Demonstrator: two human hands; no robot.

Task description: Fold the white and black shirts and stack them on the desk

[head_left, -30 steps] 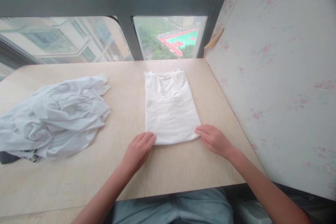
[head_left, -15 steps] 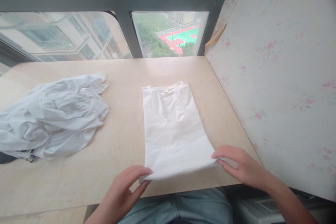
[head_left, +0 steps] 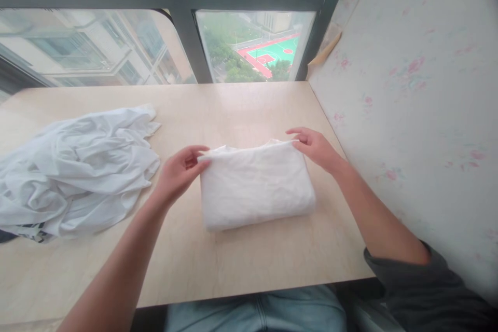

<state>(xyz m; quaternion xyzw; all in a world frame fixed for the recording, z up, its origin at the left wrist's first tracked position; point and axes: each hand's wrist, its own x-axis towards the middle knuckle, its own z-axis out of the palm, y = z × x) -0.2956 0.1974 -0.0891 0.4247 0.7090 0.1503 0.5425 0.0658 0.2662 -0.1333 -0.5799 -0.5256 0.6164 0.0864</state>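
Note:
A white T-shirt [head_left: 257, 187] lies folded over into a wide, flat bundle, its rounded fold toward me. Bits of the neckline show past its far edge. At the far left corner, my left hand [head_left: 184, 171] has thumb and fingers closed around the cloth. My right hand [head_left: 315, 148] pinches the far right corner between thumb and curled fingers, with its index finger stretched out beyond the edge. Cloth under the top layer is hidden.
A crumpled heap of white clothing [head_left: 85, 171] with a dark printed patch lies left on the pale wooden tabletop [head_left: 241, 259]. A flower-papered wall [head_left: 420, 129] bounds the right side. Windows with a grey frame [head_left: 182, 46] stand behind the table.
Both hands have carried the shirt's near edge away from me, up to near the collar. The shirt is now folded to a shorter bundle, and its collar opening is mostly covered.

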